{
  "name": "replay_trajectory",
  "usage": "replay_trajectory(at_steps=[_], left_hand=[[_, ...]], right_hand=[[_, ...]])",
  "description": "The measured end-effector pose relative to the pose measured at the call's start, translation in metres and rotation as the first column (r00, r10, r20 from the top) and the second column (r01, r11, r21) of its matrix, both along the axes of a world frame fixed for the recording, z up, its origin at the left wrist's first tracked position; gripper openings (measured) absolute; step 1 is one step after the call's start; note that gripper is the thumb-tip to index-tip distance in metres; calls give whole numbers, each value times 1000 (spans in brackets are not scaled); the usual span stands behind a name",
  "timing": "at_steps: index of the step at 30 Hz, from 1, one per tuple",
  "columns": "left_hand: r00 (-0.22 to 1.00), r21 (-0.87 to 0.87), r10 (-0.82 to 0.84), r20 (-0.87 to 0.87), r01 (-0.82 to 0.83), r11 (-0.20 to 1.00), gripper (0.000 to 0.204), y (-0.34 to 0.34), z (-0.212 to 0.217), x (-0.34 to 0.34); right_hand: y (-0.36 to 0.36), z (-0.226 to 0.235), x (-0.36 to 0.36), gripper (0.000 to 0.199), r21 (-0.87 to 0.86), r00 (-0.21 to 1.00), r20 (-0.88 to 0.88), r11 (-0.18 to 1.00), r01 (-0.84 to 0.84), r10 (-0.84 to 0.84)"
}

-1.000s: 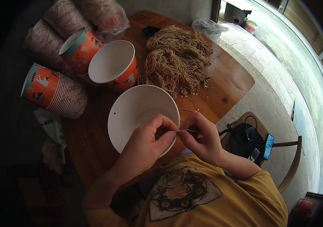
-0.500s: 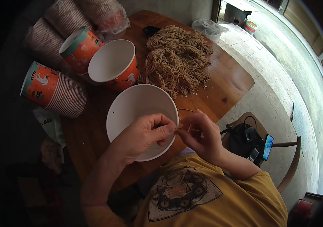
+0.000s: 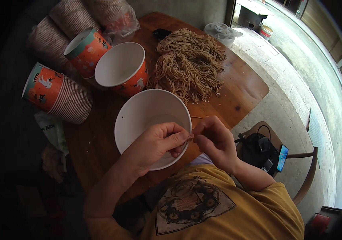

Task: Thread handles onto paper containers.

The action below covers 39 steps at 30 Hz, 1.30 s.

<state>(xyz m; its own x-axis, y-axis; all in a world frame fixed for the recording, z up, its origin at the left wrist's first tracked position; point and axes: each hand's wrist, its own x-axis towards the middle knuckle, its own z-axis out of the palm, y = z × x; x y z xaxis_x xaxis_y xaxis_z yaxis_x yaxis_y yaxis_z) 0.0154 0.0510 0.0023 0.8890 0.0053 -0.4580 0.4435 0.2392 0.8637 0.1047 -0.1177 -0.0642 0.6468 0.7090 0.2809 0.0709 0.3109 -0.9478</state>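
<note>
A white-lined paper bucket (image 3: 139, 108) stands tilted at the table's near edge, with a small dark hole in its left wall. Over its right rim, my left hand (image 3: 159, 141) pinches the end of a thin tan cord (image 3: 197, 117) between thumb and forefinger. My right hand (image 3: 216, 142) meets it just outside that rim, thumb and forefinger closed on the same cord. Part of the cord shows behind my right fingers; the fingers hide the rest. A big heap of tan cords (image 3: 189, 64) lies beyond the bucket.
Another open paper bucket (image 3: 121, 64) and a nested stack of orange buckets (image 3: 57, 94) stand to the left, before plastic-wrapped stacks (image 3: 75, 20). A clear plastic bag (image 3: 221, 32) sits at the far edge. At right, a wooden chair (image 3: 311, 176) holds a black bag (image 3: 259, 148) and a phone (image 3: 283, 158).
Both hands stay at the bucket's right rim. My right fingers have shifted slightly, and the stretch of cord seen between them before no longer shows. The view has moved a little.
</note>
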Motion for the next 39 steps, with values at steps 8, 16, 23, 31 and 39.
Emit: replay_trajectory(at_steps=[8,16,23,31,39], left_hand=[[1000,-45,20,-1,-20,999,19,1,1,1],[999,-93,33,7,-32,995,18,1,-1,1],[1000,-71,-5,-11,4,997,18,1,-1,2],[999,-97,34,6,-33,995,18,-1,-1,2],[1000,-81,-11,3,12,997,18,1,-1,3]], right_hand=[[3,4,3,22,77,638,737,966,248,-223],[0,8,9,31,122,352,911,954,274,-217],[-3,0,1,35,112,614,747,959,261,-255],[-8,9,11,38,108,296,936,955,275,-191],[-4,-3,5,40,216,294,907,932,290,-302]])
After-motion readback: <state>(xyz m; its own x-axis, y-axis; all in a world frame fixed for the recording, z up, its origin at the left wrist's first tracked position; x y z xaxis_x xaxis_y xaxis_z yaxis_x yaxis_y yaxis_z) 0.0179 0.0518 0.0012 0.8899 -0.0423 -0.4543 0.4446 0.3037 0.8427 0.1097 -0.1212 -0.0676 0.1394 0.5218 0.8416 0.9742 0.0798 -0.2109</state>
